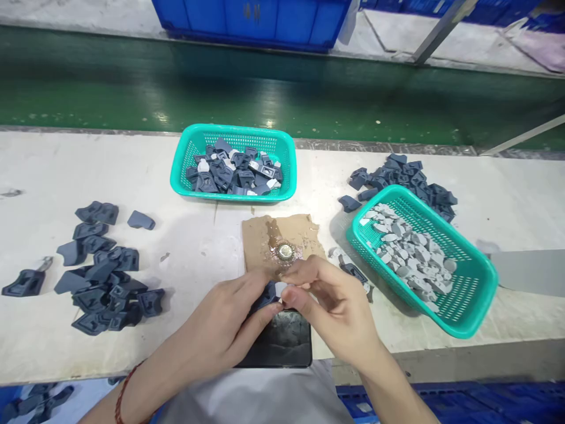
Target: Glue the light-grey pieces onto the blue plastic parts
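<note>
My left hand is closed around a dark blue-grey plastic part near the front of the table. Thumb and fingers of my right hand pinch a small light grey piece against that part, and my fingers hide much of both. Just beyond my fingertips, a small round metal cap sits on a piece of brown cardboard with wet-looking stains. Beneath my hands lies a black flat device with a glossy surface.
A green basket at the back holds dark parts with light pieces. Another green basket at right holds light grey pieces. Dark parts lie in piles at left and back right. A blue crate stands beyond the table.
</note>
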The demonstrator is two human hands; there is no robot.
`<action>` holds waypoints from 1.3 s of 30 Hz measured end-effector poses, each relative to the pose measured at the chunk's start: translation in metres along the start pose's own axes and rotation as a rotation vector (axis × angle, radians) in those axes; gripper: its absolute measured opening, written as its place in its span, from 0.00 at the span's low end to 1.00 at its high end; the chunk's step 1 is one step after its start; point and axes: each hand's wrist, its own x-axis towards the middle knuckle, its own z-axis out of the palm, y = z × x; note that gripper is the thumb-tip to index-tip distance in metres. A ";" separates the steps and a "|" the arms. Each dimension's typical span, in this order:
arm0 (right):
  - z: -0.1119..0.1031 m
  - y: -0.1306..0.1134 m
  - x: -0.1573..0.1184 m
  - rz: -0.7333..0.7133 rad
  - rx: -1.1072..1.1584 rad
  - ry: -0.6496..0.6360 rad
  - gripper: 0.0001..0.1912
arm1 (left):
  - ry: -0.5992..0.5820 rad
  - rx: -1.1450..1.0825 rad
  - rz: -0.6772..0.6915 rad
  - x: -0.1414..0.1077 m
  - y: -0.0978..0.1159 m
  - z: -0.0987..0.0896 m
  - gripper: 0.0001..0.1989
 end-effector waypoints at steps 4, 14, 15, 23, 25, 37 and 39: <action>-0.009 -0.007 0.003 -0.039 -0.217 -0.058 0.03 | -0.039 -0.014 -0.035 0.000 -0.002 -0.005 0.12; -0.125 0.005 0.023 0.130 -1.288 0.455 0.16 | 0.553 0.467 -0.186 0.034 -0.016 -0.071 0.20; -0.132 0.009 0.024 0.181 -1.351 0.441 0.17 | 0.578 0.511 -0.209 0.041 -0.019 -0.078 0.22; -0.141 0.031 0.033 0.207 -1.413 0.438 0.14 | 0.493 0.630 -0.306 0.072 -0.042 -0.103 0.28; -0.144 0.031 0.033 0.221 -1.402 0.441 0.14 | 0.499 0.584 -0.286 0.065 -0.038 -0.106 0.28; -0.090 -0.002 0.026 -0.111 -0.304 0.489 0.08 | 0.473 0.855 -0.515 -0.050 -0.083 -0.147 0.28; -0.074 -0.001 0.033 -0.125 -0.127 0.374 0.07 | 0.388 0.867 -0.435 -0.053 -0.096 -0.146 0.27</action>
